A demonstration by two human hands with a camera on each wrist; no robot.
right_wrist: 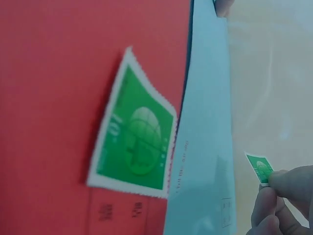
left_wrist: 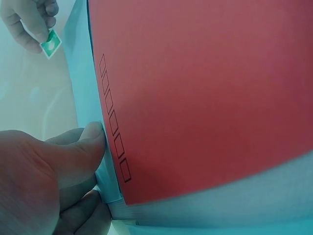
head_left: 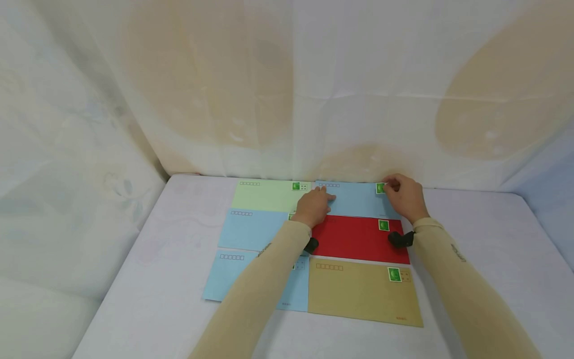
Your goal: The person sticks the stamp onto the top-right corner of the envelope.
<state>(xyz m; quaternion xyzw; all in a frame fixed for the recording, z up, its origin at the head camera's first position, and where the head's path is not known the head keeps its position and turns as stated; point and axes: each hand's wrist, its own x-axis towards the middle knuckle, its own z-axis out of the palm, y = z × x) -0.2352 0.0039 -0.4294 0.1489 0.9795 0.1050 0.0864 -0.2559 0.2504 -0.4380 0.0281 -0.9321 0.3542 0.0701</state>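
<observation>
My right hand (head_left: 405, 195) pinches a small green stamp (right_wrist: 260, 167) with a white perforated border between thumb and fingertips. In the head view that stamp overlaps the top right corner of the back-right light blue envelope (head_left: 354, 199); in the right wrist view it appears raised off the paper. At the envelope's left end, my left hand (head_left: 314, 204) rests on it, thumb (left_wrist: 90, 134) pointing right. Just in front lies a red envelope (head_left: 350, 239) bearing a green stamp (right_wrist: 137, 134), whose edges lift slightly in the right wrist view.
Left of these lie a pale green envelope (head_left: 262, 195) and two blue envelopes, one in the middle row (head_left: 251, 232), one in front (head_left: 224, 279). A tan envelope (head_left: 358, 294) with a stamp (head_left: 394, 274) lies front right. A patterned curtain (head_left: 358, 99) hangs behind the white-covered table (head_left: 161, 259).
</observation>
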